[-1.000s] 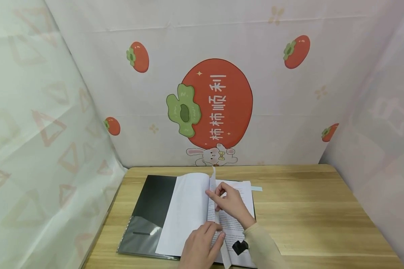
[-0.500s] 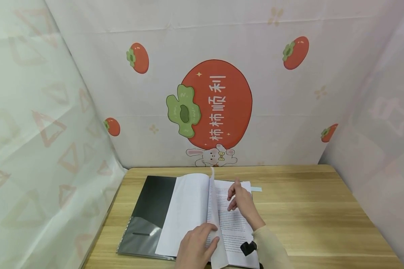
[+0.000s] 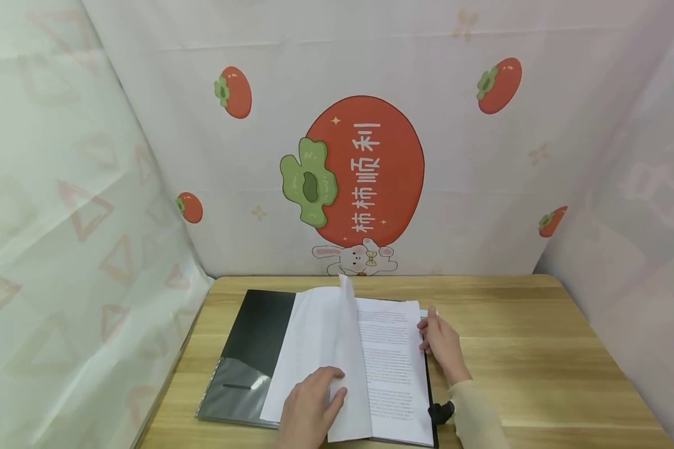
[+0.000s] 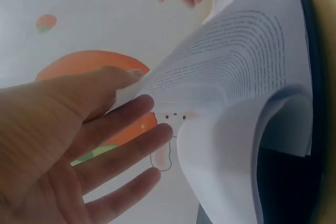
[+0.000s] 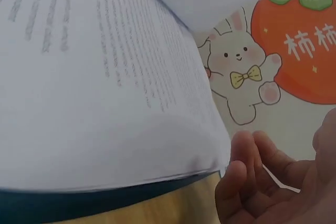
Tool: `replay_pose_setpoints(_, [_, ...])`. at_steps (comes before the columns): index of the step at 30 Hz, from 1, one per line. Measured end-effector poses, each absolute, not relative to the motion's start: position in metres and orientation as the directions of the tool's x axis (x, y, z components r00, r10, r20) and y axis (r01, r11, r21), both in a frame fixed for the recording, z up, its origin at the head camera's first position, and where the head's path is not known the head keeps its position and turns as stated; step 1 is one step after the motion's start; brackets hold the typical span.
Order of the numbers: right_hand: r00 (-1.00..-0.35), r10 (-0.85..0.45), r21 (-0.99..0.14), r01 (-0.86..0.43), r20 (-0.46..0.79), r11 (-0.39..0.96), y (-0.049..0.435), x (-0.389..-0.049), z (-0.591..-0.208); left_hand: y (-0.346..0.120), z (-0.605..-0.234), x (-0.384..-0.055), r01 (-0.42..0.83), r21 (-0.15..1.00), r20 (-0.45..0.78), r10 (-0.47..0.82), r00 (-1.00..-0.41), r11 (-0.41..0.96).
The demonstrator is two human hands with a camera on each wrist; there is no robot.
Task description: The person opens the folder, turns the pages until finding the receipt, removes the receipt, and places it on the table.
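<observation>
A black folder [image 3: 268,319] lies spread on the table, with printed pages [image 3: 390,368] inside. One page [image 3: 349,380] stands partly lifted and leans leftward over the curved pages [image 3: 309,337] on the left. My left hand [image 3: 310,402] holds that lifted page near its lower part; the left wrist view has the paper between the thumb and index finger [image 4: 137,106], other fingers spread. Beside the right edge of the pages is my right hand [image 3: 444,343], near a pale blue tab [image 3: 424,313]. Its fingers [image 5: 242,148] are loosely bent, with nothing visible between them.
The wooden table [image 3: 528,355] extends to the right of the folder. A white cloth [image 3: 472,174] printed with persimmons and a rabbit hangs behind, and more cloth [image 3: 73,249] hangs at the left. A small black device [image 3: 441,413] sits at the right wrist.
The right hand has left the lifted page and moved right to the edge of the pages. The left hand has shifted left, carrying the page over leftward.
</observation>
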State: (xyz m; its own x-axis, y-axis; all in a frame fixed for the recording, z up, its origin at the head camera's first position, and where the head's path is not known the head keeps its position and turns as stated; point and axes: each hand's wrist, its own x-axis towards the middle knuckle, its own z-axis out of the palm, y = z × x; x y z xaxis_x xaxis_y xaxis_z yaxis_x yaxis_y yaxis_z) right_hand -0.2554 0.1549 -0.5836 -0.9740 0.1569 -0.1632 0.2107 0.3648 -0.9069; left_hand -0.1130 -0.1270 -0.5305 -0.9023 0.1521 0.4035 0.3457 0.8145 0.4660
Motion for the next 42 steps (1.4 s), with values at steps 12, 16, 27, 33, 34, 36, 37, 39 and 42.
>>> replay_pose_setpoints(12, [-0.967,0.149,-0.903,0.248,-0.207,0.351,0.169,-0.251,-0.595,-0.140,-0.529,-0.113,0.224,0.494,0.295,0.080,-0.952,0.840])
replay_pose_setpoints(16, [-0.965,0.129,-0.894,0.259,-0.227,0.367,0.168,-0.252,-0.597,-0.146,-0.532,-0.112,0.184,0.487,0.271,0.053,-0.961,0.854])
replay_pose_setpoints(27, [-0.964,0.130,-0.890,0.263,-0.230,0.372,0.167,-0.250,-0.597,-0.169,-0.549,-0.117,0.096,0.489,0.221,-0.017,-0.975,0.867])
replay_pose_setpoints(33, [-0.966,0.118,-0.897,0.257,-0.230,0.359,0.168,-0.249,-0.597,-0.177,-0.554,-0.121,0.014,0.512,0.123,-0.057,-0.991,0.859])
replay_pose_setpoints(34, [-0.967,0.114,-0.898,0.255,-0.229,0.357,0.168,-0.249,-0.597,-0.178,-0.554,-0.121,0.006,0.513,0.114,-0.062,-0.992,0.858])
replay_pose_setpoints(36, [-0.968,0.109,-0.901,0.250,-0.226,0.355,0.169,-0.250,-0.598,-0.181,-0.556,-0.122,-0.003,0.513,0.105,-0.066,-0.992,0.859])
replay_pose_setpoints(37, [-0.968,0.111,-0.902,0.249,-0.224,0.353,0.169,-0.250,-0.599,-0.183,-0.557,-0.122,-0.004,0.515,0.105,-0.067,-0.992,0.857])
replay_pose_setpoints(39, [-0.968,0.116,-0.904,0.248,-0.221,0.349,0.169,-0.250,-0.600,-0.186,-0.559,-0.122,0.004,0.514,0.114,-0.064,-0.991,0.858])
replay_pose_setpoints(42, [-0.968,0.129,-0.908,0.247,-0.215,0.337,0.169,-0.249,-0.601,-0.191,-0.562,-0.123,0.007,0.515,0.131,-0.070,-0.989,0.857])
